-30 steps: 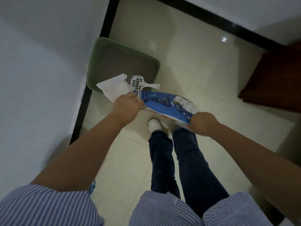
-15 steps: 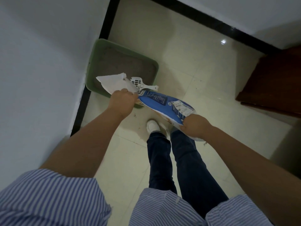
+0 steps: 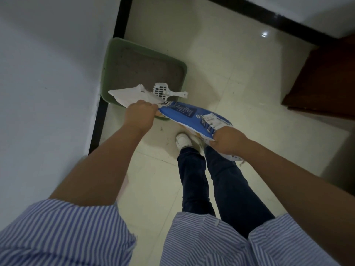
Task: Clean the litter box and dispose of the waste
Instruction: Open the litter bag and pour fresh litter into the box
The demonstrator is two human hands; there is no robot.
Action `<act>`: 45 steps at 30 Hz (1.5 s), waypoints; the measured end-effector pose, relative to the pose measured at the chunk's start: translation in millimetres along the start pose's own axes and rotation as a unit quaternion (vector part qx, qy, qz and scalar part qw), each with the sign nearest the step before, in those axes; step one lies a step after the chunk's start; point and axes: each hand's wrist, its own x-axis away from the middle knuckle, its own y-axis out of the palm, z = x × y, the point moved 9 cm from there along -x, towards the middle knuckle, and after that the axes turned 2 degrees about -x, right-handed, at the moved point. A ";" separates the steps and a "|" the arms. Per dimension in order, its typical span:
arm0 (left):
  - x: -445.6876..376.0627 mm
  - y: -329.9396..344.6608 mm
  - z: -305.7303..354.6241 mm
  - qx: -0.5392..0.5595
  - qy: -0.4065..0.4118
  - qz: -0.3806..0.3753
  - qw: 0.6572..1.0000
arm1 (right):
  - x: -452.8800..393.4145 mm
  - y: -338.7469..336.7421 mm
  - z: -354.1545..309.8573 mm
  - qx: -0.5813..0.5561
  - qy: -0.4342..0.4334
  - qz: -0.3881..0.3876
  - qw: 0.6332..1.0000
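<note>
Glossy floor tiles (image 3: 221, 60); plastic scoop (image 3: 163, 91).

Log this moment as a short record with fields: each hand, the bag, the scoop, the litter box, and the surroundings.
left hand: grips the open white end of the bag
right hand: grips the bag's other end
litter bag: blue and white, held almost level between both hands, above the floor in front of the box
scoop: white, slotted, lying at the near edge of the litter box, handle pointing right
litter box: green, holds grey litter, stands on the floor against the wall
surroundings: pale tiled floor, brown wooden furniture at right
</note>
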 end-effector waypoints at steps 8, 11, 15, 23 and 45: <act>-1.9 3.0 4.9 0.019 0.009 0.000 1.000 | 5.8 1.3 3.0 0.002 0.016 0.002 1.000; -0.3 7.3 13.1 0.025 0.020 -0.003 0.999 | 13.1 3.9 12.4 0.008 0.027 0.005 1.000; 4.9 7.4 29.9 0.027 0.044 -0.007 0.999 | 23.1 10.8 30.4 -0.004 0.053 -0.001 0.999; 8.0 5.7 53.0 0.022 0.063 -0.014 0.998 | 38.2 22.1 43.3 -0.031 0.067 -0.014 0.997; 3.6 -23.3 76.5 -0.041 0.106 -0.005 0.994 | 61.1 37.8 50.0 -0.116 0.075 -0.014 0.990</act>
